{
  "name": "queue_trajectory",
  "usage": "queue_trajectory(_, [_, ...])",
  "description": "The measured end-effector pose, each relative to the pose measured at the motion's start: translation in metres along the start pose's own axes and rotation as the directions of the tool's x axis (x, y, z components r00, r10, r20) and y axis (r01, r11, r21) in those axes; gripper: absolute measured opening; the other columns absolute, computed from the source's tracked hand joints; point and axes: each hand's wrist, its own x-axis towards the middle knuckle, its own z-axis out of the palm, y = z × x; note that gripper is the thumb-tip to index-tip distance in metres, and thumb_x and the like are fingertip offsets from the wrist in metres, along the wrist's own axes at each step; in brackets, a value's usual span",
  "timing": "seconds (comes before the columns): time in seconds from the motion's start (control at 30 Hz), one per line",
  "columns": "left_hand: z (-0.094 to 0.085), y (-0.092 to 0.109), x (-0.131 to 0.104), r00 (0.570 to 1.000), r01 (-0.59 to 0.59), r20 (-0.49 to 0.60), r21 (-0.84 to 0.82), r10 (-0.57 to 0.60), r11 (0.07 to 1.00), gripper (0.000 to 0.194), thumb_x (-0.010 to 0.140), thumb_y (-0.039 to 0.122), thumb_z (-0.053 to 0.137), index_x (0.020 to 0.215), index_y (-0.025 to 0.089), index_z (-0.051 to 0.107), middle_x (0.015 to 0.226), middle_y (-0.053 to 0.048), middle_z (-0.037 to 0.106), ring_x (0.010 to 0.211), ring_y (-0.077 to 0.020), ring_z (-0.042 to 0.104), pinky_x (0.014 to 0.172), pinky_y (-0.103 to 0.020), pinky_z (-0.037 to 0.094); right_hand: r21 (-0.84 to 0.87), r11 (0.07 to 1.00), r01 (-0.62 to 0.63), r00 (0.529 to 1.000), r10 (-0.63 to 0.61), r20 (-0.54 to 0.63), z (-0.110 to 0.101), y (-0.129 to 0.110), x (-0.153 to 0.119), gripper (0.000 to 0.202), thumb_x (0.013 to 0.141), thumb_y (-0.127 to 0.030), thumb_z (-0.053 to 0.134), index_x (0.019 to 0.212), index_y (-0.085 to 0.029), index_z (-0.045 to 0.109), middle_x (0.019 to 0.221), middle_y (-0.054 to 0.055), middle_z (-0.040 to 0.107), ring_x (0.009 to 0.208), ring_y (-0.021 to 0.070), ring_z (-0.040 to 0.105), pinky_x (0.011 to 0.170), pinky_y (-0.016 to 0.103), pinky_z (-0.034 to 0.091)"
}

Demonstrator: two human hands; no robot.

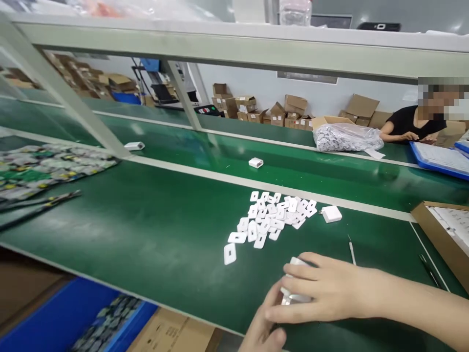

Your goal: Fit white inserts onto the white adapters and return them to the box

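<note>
Near the front edge of the green table, my right hand (318, 288) lies over a small white plastic housing (297, 263), its fingers curled round it. My left hand (262, 322) comes up from below and touches the same housing with its fingers; the housing is partly hidden between both hands. Beyond them is a loose pile of white plates with small slots (271, 215). A white charger-like block (331, 214) with metal prongs sits right of the pile. A thin white-handled tool (351, 250) lies just past my right hand.
Black tweezers (429, 270) and a cardboard box of white parts (445, 239) are at the right. Circuit boards (47, 166) and black-handled pliers (44, 203) lie at the left. A shelf beam (220, 49) crosses above. A person (414, 122) sits across the belt.
</note>
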Motion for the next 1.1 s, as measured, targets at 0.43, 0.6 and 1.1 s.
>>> queue_trajectory(0.43, [-0.010,0.034,-0.022,0.985,-0.149,-0.137,-0.370,0.105,0.917,0.032,0.073,0.032,0.080,0.096,0.017,0.062,0.102,-0.011,0.074,0.091,-0.0207,0.069,0.077,-0.030,0.055,-0.039,0.662,-0.749,0.643,0.739,0.199,0.064,0.158,-0.010,0.041,0.087,-0.010,0.044,0.124,-0.008,0.061,0.127,0.022,0.060,0.116,0.0335,0.059,0.100,0.046,0.046])
queue_trajectory(0.6, [-0.017,0.041,-0.022,0.942,-0.298,-0.228,-0.236,0.245,0.925,0.032,0.072,0.029,0.080,0.099,0.018,0.068,0.108,-0.011,0.071,0.095,-0.0227,0.068,0.078,-0.031,0.056,-0.037,0.658,-0.752,0.647,0.748,0.149,0.051,0.132,-0.007,0.042,0.093,-0.022,0.040,0.130,-0.013,0.058,0.129,0.019,0.059,0.115,0.0336,0.059,0.098,0.047,0.048])
queue_trajectory(1.1, [0.007,0.045,-0.029,0.948,-0.309,-0.007,0.231,0.319,0.923,0.033,0.087,0.023,0.063,0.115,0.024,0.045,0.104,-0.005,0.066,0.088,-0.0172,0.066,0.074,-0.027,0.052,0.327,0.871,-0.366,0.924,0.381,0.018,-0.001,-0.049,-0.003,0.047,0.100,-0.024,0.041,0.146,-0.034,0.040,0.127,0.014,0.053,0.101,0.0232,0.058,0.076,0.036,0.056])
